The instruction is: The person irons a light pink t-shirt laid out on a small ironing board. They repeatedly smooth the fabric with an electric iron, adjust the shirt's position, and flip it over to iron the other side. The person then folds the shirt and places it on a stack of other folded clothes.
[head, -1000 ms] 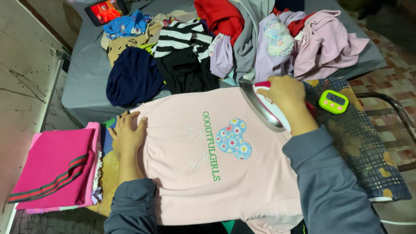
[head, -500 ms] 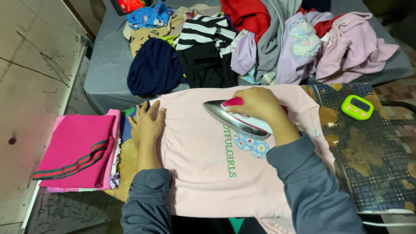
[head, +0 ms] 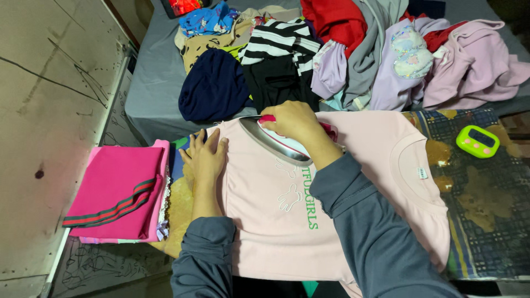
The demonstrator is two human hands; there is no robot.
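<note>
A pale pink shirt [head: 381, 165] with a green and white print lies flat on the ironing board [head: 486, 221]. My right hand [head: 292, 122] grips the handle of a white and pink iron [head: 276, 144], whose sole rests on the shirt's upper left part. Flat, with fingers spread, my left hand [head: 205, 160] presses the shirt's left hem edge. Both arms wear grey sleeves.
A folded stack of bright pink clothes [head: 118, 193] lies left of the board. A green digital timer [head: 477, 141] sits at the board's right end. Behind is a grey bed [head: 152, 83] heaped with a pile of mixed clothes [head: 342, 49]. A wall runs along the left.
My right hand has slid the iron leftward across the shirt, from its right side over the print to the upper left. The left hand stays pressed on the hem.
</note>
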